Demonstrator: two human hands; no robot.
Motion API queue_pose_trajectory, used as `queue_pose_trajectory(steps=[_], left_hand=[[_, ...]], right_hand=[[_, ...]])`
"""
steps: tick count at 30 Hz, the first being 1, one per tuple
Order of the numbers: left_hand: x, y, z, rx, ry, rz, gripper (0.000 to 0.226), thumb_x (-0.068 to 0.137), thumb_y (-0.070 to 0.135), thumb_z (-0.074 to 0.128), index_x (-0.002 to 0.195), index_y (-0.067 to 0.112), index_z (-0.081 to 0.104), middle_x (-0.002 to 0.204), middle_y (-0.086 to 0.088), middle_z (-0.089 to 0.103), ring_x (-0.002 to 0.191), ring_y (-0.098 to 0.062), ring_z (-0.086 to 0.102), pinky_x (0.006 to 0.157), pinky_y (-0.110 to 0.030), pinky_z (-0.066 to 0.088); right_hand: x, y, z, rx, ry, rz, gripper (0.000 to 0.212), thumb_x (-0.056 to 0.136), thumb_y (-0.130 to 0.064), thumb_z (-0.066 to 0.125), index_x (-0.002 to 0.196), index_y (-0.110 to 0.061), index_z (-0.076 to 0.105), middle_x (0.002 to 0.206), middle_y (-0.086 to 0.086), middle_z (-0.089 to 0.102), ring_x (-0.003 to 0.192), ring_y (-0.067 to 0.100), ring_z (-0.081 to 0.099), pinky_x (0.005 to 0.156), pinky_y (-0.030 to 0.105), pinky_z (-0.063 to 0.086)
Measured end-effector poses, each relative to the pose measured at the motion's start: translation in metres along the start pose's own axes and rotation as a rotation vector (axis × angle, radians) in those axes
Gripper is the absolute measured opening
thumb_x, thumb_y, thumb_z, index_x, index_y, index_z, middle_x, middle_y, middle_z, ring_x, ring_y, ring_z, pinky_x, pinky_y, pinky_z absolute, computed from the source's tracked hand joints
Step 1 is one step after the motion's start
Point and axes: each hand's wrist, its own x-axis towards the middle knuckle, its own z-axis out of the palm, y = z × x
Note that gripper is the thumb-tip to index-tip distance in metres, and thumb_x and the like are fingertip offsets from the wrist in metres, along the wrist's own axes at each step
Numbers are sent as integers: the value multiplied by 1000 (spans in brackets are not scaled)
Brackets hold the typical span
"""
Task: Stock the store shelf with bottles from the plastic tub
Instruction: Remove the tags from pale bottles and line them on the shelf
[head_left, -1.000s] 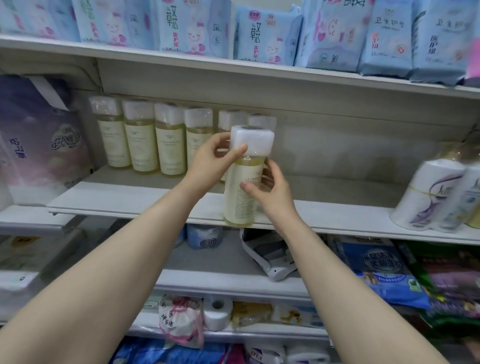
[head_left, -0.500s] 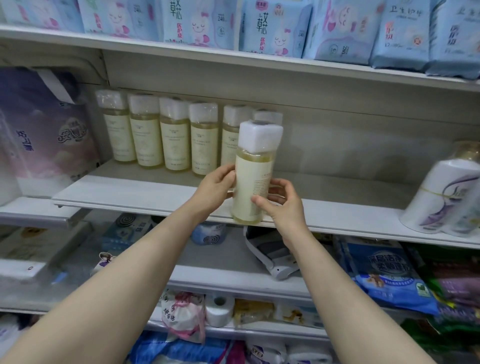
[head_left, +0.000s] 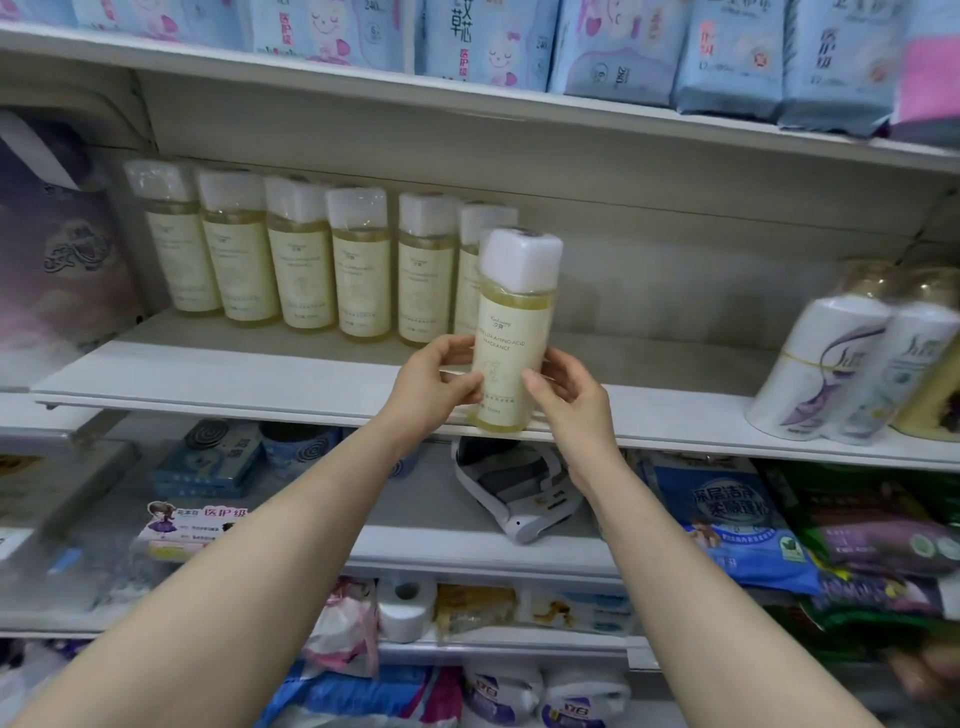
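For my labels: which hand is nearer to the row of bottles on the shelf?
Left. The left hand grips the bottle just below the row; the right hand grips the bottle's other side, farther right.

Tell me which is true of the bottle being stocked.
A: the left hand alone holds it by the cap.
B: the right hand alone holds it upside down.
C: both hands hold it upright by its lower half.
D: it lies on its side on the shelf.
C: the left hand and right hand each grip the lower half of the bottle, with its white cap on top.
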Motion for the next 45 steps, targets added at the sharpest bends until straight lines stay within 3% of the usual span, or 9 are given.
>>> queue_pose_trajectory(steps=[4, 8, 14, 22, 35, 40, 45], left_hand=[[1, 1, 1, -17, 23, -1, 41, 92, -2, 63, 131, 6, 55, 121, -10, 65, 92, -19, 69, 78, -29, 60], [5, 2, 6, 7, 30, 11, 41, 91, 1, 65, 130, 8, 56, 118, -8, 66, 99, -22, 69, 82, -35, 61], [24, -4, 21, 21, 50, 35, 38, 89, 7, 69, 123, 12, 53, 115, -5, 64, 95, -21, 68, 82, -35, 60], [74, -17, 28, 104, 18, 12, 36, 89, 12, 71, 123, 14, 58, 111, 0, 70, 101, -13, 67, 89, -31, 56], [111, -31, 37, 184, -146, 22, 55, 90, 2, 65, 142, 10, 48, 135, -7, 60, 123, -13, 58, 107, -25, 43], [113, -36, 44, 249, -150, 51, 62, 90, 1, 65, 147, 6, 40, 146, -9, 50, 131, -15, 51, 96, -12, 40], [118, -36, 50, 352, -172, 71, 71, 88, 8, 69, 150, 8, 35, 153, -9, 41, 135, -20, 47, 112, -30, 39]], right_hand=[[-4, 3, 5, -117, 27, -27, 57, 81, -19, 82, 131, -29, 55, 114, -15, 66, 101, -2, 65, 88, 21, 55], [3, 4, 7, -229, 90, -33, 60, 81, -22, 81, 134, -28, 54, 127, -4, 63, 106, 10, 65, 90, 28, 56], [24, 6, -1, -270, 128, 26, 56, 82, -20, 81, 133, -21, 56, 110, -8, 66, 99, 11, 67, 96, 37, 55], [74, 19, -9, -345, 151, 55, 48, 82, -24, 81, 124, -21, 59, 110, -6, 69, 102, 16, 69, 93, 45, 56], [130, 31, -7, -327, 159, 142, 47, 90, -15, 72, 134, -18, 58, 121, 2, 69, 108, 19, 65, 95, 35, 53], [140, 34, -1, -298, 161, 156, 41, 91, -5, 66, 130, -17, 60, 114, 2, 68, 104, 23, 66, 97, 44, 54], [150, 38, 1, -388, 127, 134, 35, 92, -4, 60, 125, -18, 60, 106, -2, 66, 102, 25, 67, 96, 46, 54]])
